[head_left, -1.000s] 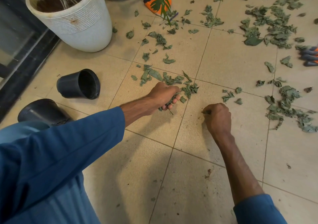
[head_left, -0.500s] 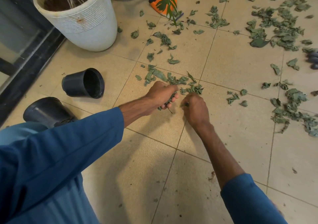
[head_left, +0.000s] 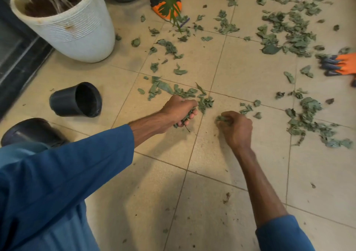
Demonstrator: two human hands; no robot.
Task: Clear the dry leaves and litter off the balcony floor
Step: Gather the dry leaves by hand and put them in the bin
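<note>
Leaves [head_left: 289, 29] cover much of the tiled balcony floor [head_left: 212, 193], thickest at far right and top right, with a thinner trail along the grout line just beyond your hands. Your left hand [head_left: 179, 110] is low over the floor, fingers curled tight round a bunch of leaves [head_left: 185, 118] that pokes out under the knuckles; a small clump [head_left: 205, 102] lies just beside its fingertips. Your right hand [head_left: 236, 129] is near the left but not touching it, down at floor level, fingers curled and pinching a few leaves [head_left: 221, 118] on the thumb side. Tiles nearest you carry crumbs and specks. White planter [head_left: 77, 29] stands upper left. Black pot [head_left: 77, 100] lies on its side near it, mouth facing right. Second black pot [head_left: 32, 131] sits partly hidden behind your left sleeve [head_left: 67, 173]. Orange glove [head_left: 344, 63] with dark fingertips lies at the right edge among the leaves.
</note>
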